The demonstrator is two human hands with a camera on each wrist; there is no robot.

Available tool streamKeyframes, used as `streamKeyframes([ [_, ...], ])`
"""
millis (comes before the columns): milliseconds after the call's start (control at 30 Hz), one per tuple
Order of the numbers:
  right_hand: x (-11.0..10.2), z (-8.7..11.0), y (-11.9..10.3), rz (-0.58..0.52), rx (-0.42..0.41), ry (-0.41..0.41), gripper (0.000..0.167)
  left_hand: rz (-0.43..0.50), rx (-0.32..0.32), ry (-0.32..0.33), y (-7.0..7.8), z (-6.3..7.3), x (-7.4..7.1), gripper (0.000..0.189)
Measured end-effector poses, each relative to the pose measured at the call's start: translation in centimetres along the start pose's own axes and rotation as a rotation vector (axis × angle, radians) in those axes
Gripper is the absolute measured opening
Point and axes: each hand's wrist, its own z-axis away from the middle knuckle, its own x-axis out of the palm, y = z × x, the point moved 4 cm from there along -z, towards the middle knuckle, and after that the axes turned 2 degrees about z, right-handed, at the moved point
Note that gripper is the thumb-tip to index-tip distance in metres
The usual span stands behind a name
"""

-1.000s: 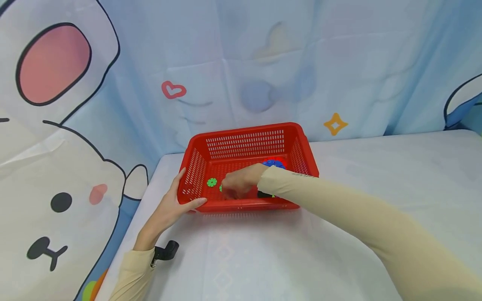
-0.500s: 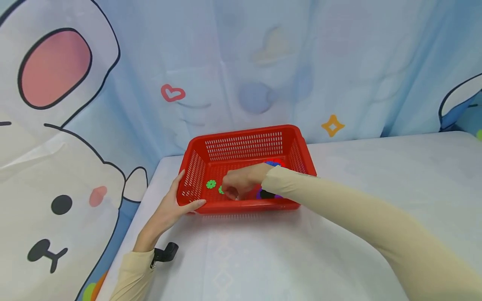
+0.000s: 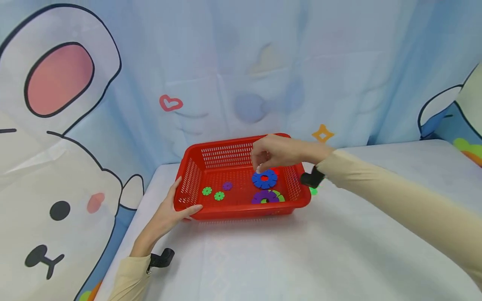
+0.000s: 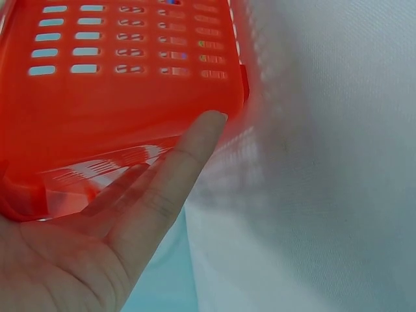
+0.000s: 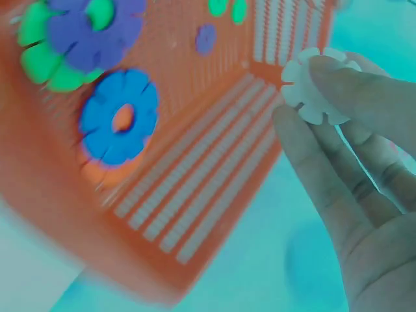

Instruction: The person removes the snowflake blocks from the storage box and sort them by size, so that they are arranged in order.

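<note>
My left hand (image 3: 163,219) spans the left front corner of the red plastic basket (image 3: 241,212). Its thumb lies straight along the front wall, its fingers along the left side. Above the basket's right half, my right hand (image 3: 276,149) pinches a small white notched snowflake disc (image 5: 294,91) between thumb and fingertips. Beneath it in the basket lies a large blue notched ring (image 3: 259,180) over a red piece. Nearer the front, a purple ring (image 3: 259,196) overlaps a green one (image 3: 280,196). Two small green discs (image 3: 206,191) and a small purple disc (image 3: 227,186) sit further left.
A white cloth covers the table (image 3: 233,259). Just outside the basket's right side shows a green piece (image 3: 314,191), partly hidden by the black wrist camera (image 3: 312,177). A printed blue curtain (image 3: 226,54) hangs behind.
My right hand has risen from the basket's front middle and moved right and back, now holding the white disc. A small purple disc shows where the hand was. My left hand stays at the corner.
</note>
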Motion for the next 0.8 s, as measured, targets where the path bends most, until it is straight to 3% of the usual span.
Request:
streamKeyframes([
  [200,-2.3,7.2,2.3,-0.109,0.122,0.143,0.006,-0.027,-0.013,0.017,-0.4,0.3,-0.7,0.113],
  [433,-1.6,13.7,5.5,-0.175,0.331,0.218,0.015,-0.01,-0.009,0.017,-0.6,0.6,-1.4,0.112],
  [600,0.0,16.4,7.8,-0.185,0.411,0.177,0.019,0.009,-0.003,0.008,-0.4,0.7,-1.4,0.111],
  [800,2.7,17.3,10.2,-0.27,0.425,0.118,0.022,-0.001,-0.006,0.008,-0.4,0.8,-1.3,0.111],
])
